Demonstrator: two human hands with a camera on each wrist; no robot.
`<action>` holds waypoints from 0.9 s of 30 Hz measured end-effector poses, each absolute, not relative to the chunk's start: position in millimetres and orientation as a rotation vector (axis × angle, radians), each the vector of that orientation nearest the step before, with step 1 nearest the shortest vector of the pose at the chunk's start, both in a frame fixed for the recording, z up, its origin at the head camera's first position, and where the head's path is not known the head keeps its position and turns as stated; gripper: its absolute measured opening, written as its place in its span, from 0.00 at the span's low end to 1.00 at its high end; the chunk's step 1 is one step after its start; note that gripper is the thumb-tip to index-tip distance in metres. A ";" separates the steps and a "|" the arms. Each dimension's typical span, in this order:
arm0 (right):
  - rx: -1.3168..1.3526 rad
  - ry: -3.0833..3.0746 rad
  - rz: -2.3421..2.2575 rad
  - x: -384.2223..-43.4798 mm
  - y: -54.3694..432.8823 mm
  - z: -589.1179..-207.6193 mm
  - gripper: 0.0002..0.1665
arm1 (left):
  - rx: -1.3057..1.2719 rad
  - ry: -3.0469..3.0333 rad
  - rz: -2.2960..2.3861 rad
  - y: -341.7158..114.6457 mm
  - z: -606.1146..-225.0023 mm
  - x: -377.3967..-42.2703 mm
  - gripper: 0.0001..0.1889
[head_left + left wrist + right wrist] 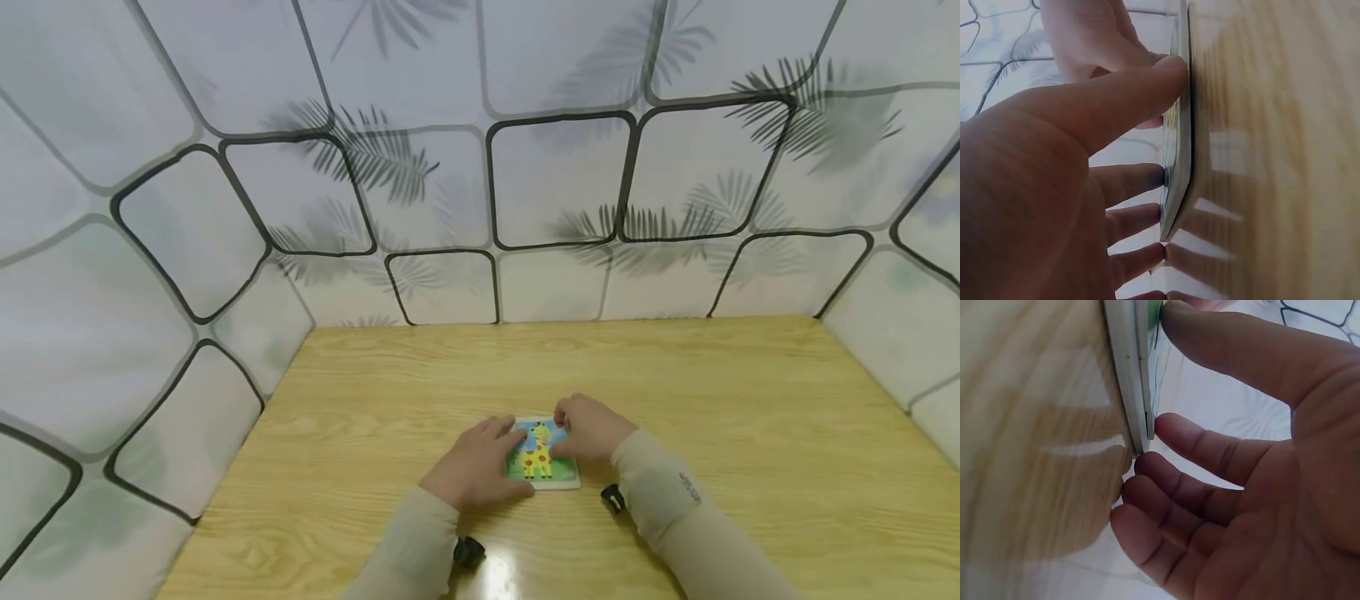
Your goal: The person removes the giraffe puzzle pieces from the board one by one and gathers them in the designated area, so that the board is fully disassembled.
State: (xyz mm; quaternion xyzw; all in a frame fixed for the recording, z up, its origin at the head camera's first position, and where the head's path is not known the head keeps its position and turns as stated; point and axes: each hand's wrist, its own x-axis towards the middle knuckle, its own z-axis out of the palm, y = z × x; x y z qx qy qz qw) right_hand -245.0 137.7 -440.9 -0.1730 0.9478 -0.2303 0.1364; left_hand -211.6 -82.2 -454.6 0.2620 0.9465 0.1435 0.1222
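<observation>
A small jigsaw puzzle (539,458) with a yellow giraffe on blue and green lies flat on the wooden table in the head view, its pieces in a pale frame (1127,375). My left hand (480,467) spans its left side: the thumb (1169,72) touches the near edge, and straight, spread fingers reach the picture and the left edge. On the right, my right hand (592,429) rests its thumb (1182,315) on the picture. Its index fingertip touches the picture layer's edge, while the other fingers bend loosely beside the frame and against the table.
The light wooden table (375,375) extends around the puzzle. Behind it and at both sides hangs a pale cloth (555,183) with dark outlines and leaf prints. A dark wrist camera (468,552) sits under the left sleeve, another camera (612,498) by the right.
</observation>
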 end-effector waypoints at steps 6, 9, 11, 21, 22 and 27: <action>-0.449 2.694 -0.694 -249.6 135.5 -436.2 0.25 | 0.749 2.797 0.372 -74.1 -449.6 -206.0 0.41; -0.425 2.684 -0.701 -251.6 134.9 -436.5 0.26 | 0.734 2.811 0.345 -70.4 -448.4 -204.8 0.42; -0.411 2.677 -0.713 -252.3 134.4 -437.0 0.27 | 0.725 2.812 0.337 -69.3 -448.2 -204.8 0.42; -0.395 2.638 -0.814 -255.3 142.7 -444.6 0.18 | 0.683 2.801 0.290 -66.2 -445.8 -203.7 0.43; -0.395 2.638 -0.830 -255.8 143.6 -445.1 0.16 | 0.683 2.799 0.292 -66.3 -445.7 -203.4 0.43; -0.440 2.648 -0.907 -261.6 146.0 -447.3 0.12 | 0.683 2.793 0.292 -68.1 -444.6 -204.3 0.42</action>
